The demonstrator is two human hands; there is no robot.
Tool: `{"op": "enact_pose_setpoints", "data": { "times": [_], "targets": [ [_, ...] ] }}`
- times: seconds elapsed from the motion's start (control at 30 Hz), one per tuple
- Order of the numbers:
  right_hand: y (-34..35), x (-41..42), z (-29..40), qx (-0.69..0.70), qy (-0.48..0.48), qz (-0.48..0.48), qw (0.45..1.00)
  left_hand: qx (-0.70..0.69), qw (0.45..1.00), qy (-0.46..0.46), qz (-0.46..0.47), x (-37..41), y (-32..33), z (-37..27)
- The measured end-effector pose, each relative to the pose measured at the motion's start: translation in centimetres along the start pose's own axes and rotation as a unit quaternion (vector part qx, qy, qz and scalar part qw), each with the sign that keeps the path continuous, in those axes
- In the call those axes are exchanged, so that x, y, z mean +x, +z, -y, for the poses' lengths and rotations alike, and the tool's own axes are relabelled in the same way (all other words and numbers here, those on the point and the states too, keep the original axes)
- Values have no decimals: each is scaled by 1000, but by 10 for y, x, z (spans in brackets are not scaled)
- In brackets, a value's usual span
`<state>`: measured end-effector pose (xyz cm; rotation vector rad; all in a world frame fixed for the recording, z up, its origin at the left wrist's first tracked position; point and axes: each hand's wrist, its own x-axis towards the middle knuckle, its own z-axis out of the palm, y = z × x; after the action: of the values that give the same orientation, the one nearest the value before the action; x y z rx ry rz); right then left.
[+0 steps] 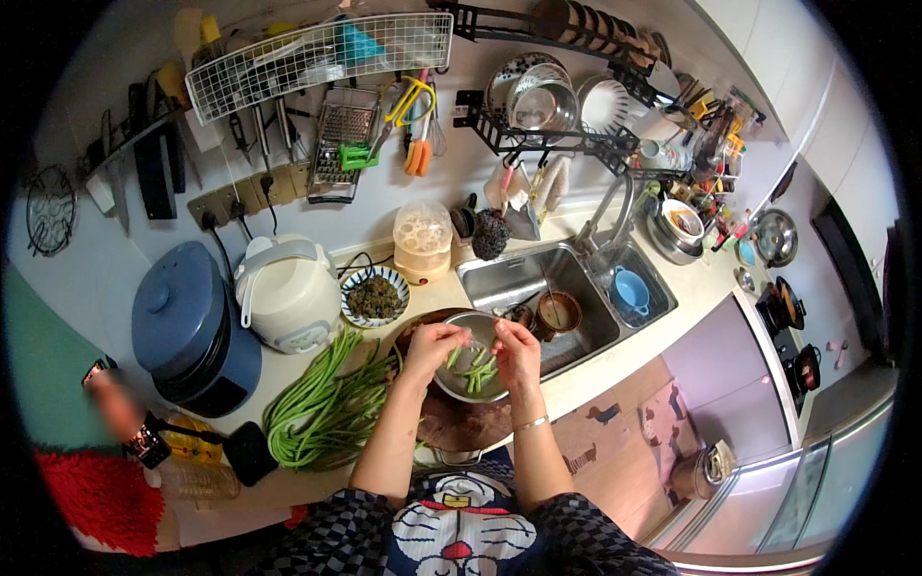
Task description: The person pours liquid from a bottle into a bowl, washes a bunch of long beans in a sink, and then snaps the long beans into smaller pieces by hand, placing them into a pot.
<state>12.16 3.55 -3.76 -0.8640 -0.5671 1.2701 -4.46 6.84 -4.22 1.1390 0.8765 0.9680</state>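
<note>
Both hands are raised over a round metal basin [493,389] that holds several short pieces of green bean [475,378]. At the basin's left rim is my left hand [437,348], its fingertips pinched together by a green piece. My right hand [517,350] is at the right rim, thumb and fingers also pinched. Whether something small is between the fingertips of either hand is hard to tell. The basin stands on a round brown wooden board [461,426]. Left of it lies a large bunch of long green beans [317,410] on the counter.
Behind the basin is a steel sink [591,345] with a brown pot [559,314] and a blue bowl [631,289]. A white rice cooker [288,295], a patterned bowl of dark food [374,297] and an egg cooker [423,245] line the counter at left. A blue appliance [194,331] stands farther left.
</note>
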Motion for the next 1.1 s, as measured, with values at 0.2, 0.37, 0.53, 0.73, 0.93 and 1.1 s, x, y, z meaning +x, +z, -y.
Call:
{"op": "enact_pose_setpoints", "data": {
  "times": [0.2,0.37,0.53,0.73,0.93,1.1],
  "targets": [
    [-13,-4,-4,-396,2,61,916,-81,995,-28,-51,2,0,6],
    [-3,-13,0,-305,41,119,944,-82,995,-36,-51,2,1,7],
    [-5,-4,-4,-317,-60,90,942,-55,994,-90,12,-4,2,0],
    [-4,-7,-5,-289,-109,110,945,-44,993,-100,53,-5,2,0],
    [14,-19,12,-567,-352,122,734,-102,988,-114,9,-5,12,2],
    [11,-19,9,-604,-387,108,688,-194,973,-126,-4,-1,16,11]
  ]
}}
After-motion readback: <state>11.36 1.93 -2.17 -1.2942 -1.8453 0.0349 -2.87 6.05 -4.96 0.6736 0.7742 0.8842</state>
